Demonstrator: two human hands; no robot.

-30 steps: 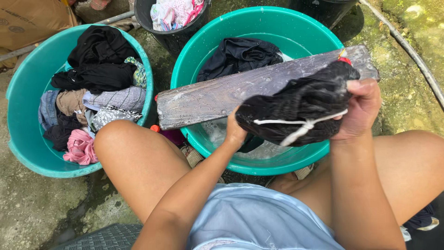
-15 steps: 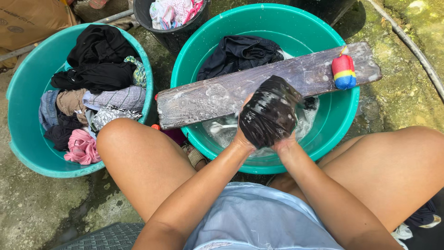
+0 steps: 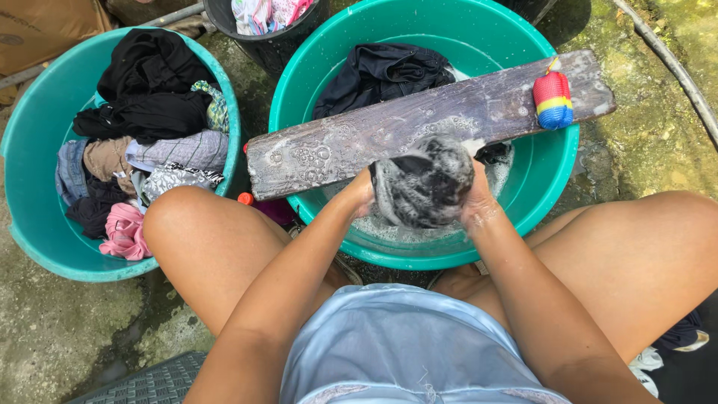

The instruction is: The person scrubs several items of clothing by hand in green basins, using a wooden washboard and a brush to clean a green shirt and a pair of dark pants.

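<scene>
A soapy black garment [image 3: 425,183] is bunched between both my hands over the near side of a green basin [image 3: 557,176] of sudsy water. My left hand [image 3: 360,194] grips its left side and my right hand [image 3: 477,200] grips its right side, pressing it against the near edge of a wet wooden board [image 3: 344,146] laid across the basin. A red, yellow and blue scrub brush [image 3: 553,100] sits on the board's right end. Another dark garment [image 3: 381,71] lies in the far part of the basin.
A second green basin [image 3: 30,232] at the left holds several dark, grey and pink clothes. A black bucket [image 3: 262,41] with light-coloured clothes stands behind. A hose [image 3: 677,71] runs along the wet concrete at the right. My bare knees flank the basin.
The garment was held up and stretched out to the right; both hands then brought it down, bunched it and now press it, soapier, against the board's near edge. The brush became visible.
</scene>
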